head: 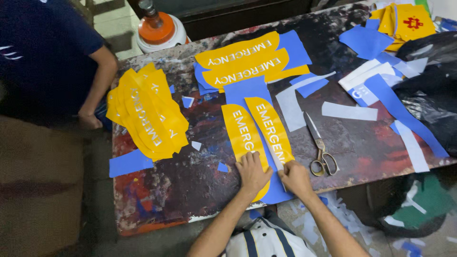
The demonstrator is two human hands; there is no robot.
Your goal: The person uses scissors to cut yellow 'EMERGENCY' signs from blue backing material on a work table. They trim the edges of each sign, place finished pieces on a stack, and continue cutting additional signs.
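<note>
Both hands, left hand (252, 172) flat, right hand (295, 177) pinching, press yellow curved stickers (259, 135).

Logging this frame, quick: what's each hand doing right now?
Left hand: open, fingers flat on a yellow sticker.
Right hand: pinching the edge of the blue sheet beside the other yellow sticker.

A person's left hand (251, 172) presses flat on a curved yellow sticker (243, 134) lying on blue backing (254, 91) on a paint-stained counter (190, 181). The right hand (295, 177) pinches the lower end of a second yellow sticker (271, 133) beside it. Scissors (320, 150) lie closed just right. A stack of yellow stickers (147, 112) sits left, near another person's arm (97, 90).
</note>
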